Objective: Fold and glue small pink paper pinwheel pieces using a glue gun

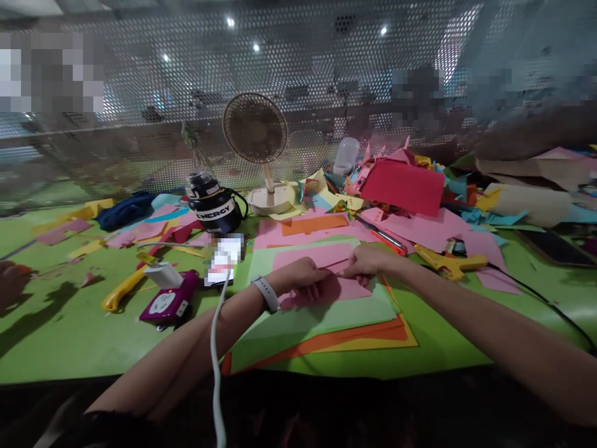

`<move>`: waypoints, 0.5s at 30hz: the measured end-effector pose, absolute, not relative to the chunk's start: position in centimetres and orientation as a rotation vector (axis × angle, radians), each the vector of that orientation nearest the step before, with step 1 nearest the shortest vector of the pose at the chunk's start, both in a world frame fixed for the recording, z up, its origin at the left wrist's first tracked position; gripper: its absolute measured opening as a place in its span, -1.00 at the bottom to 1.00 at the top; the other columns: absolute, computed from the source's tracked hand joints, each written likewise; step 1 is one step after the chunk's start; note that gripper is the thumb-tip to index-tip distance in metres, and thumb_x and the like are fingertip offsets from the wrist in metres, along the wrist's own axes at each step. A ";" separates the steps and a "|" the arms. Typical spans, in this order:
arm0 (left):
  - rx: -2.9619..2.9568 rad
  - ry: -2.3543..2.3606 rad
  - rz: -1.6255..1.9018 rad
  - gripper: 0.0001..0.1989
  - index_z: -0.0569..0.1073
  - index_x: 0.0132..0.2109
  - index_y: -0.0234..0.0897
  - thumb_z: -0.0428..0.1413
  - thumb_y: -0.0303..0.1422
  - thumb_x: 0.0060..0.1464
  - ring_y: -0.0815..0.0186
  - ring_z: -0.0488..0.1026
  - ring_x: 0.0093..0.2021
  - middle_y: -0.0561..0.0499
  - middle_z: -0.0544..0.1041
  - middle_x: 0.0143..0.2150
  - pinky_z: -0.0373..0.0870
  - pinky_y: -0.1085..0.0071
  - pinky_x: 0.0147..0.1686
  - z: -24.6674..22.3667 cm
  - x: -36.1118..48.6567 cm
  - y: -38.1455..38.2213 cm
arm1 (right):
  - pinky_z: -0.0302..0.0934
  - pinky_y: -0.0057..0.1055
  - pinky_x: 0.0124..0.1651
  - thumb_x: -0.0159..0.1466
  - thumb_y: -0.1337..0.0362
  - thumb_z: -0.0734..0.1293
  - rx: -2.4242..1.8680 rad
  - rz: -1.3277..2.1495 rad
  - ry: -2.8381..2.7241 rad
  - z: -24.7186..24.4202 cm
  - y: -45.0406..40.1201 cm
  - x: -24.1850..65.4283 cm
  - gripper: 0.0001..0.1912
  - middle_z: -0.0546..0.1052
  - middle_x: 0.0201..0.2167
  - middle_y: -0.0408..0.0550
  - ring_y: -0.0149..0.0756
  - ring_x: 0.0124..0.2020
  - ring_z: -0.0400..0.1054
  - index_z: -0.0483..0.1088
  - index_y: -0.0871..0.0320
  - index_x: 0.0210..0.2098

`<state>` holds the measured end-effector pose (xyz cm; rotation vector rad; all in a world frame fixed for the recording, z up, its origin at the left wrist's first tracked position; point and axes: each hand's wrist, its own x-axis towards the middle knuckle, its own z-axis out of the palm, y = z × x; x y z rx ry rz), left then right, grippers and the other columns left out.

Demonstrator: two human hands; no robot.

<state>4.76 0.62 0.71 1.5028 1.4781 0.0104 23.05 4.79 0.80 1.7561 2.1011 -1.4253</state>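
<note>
A sheet of pink paper (347, 289) lies on a stack of light green paper (284, 333), with orange paper (357, 331) showing underneath. My left hand (305, 278), with a pale watch band at its wrist, has its fingers curled together at a raised edge or fold of the pink sheet. On the other side, the thumb and fingers of my right hand (366, 261) close on the same edge. A thin dark line runs along the paper between the two hands. The fingertips are small and partly hidden.
Behind stand a fan (261, 134) and a dark bottle (212, 208). Left are a purple power adapter (172, 302), a yellow-handled tool (122, 289) and another person's hand (13, 283). Right are a box cutter (383, 236), a yellow glue gun (450, 262) and paper scraps. A white cable (216, 354) crosses my left forearm.
</note>
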 end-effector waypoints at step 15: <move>1.485 1.454 0.023 -0.49 0.40 -0.68 -0.32 0.04 -0.13 0.13 0.43 0.20 -0.76 0.04 0.37 -0.76 0.06 0.47 -0.67 0.5 4.3 0.0 | 0.27 -0.55 -0.61 -0.11 0.06 0.56 1.759 -1.542 2.036 0.1 5.3 23.2 -0.59 0.43 -0.81 -0.16 -0.39 -0.69 0.39 0.34 0.19 -0.67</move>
